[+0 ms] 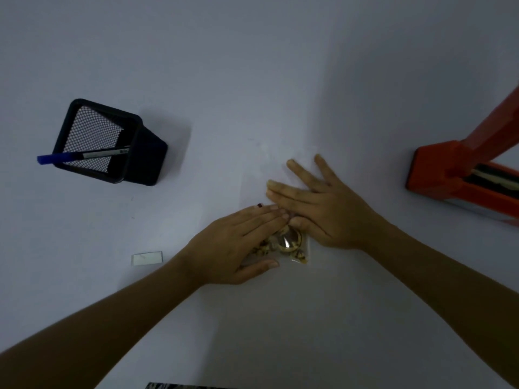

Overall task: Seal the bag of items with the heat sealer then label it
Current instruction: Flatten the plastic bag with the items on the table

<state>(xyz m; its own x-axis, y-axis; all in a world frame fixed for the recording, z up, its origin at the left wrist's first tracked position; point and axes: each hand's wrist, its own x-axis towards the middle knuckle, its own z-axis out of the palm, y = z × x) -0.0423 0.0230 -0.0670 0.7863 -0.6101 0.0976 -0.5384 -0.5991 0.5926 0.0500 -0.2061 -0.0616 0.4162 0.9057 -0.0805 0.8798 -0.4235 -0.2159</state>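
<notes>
Both hands lie flat on a clear plastic bag (292, 248) on the white tabletop (252, 80). The left hand (236, 245) covers the bag's near-left part, its fingers (264, 217) straight and pressed together, its thumb along the bag's near edge. The right hand (323, 206) rests palm down just beyond, its fingers spread wide and flat; the left fingertips touch the right hand near its thumb. Neither hand grips anything; they only press down. Between the two hands the bag's contents show: a shiny round golden piece and some small brown-and-yellow bits, too dim to name. A small dark red spot sits at the tip of the left fingers.

Well to the left of the left fingers lies a small white label (147, 258), flat on the tabletop. Farther left and beyond stands a black mesh pen holder (112, 141), holding a single pen with a blue cap (81, 156) that leans out over its rim. Well to the right of the right fingers sits the orange heat sealer (460, 175), its arm raised.
</notes>
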